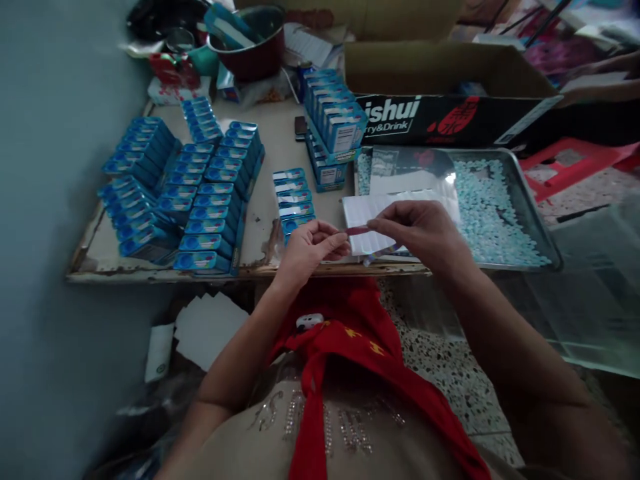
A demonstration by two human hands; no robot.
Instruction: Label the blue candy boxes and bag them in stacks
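A thin dark-pink strip (357,231) stretches between my two hands above the front edge of the table. One end is pinched by the thumb and fingers of my left hand (315,248). My right hand (420,230) pinches the other end, over a white folded sheet or stack of paper (354,210). A shiny bit of film (381,255) lies under the strip at the table edge. Just beyond my left hand stands a short row of small blue boxes (295,199). What exactly the strip is, I cannot make out.
Rows of blue boxes (210,227) fill the left side, with more boxes (333,127) stacked at the back. To the right, a metal tray (537,220) holds many small pale-blue pieces (493,213). Behind it are a black carton (450,120) and a red stool (575,163).
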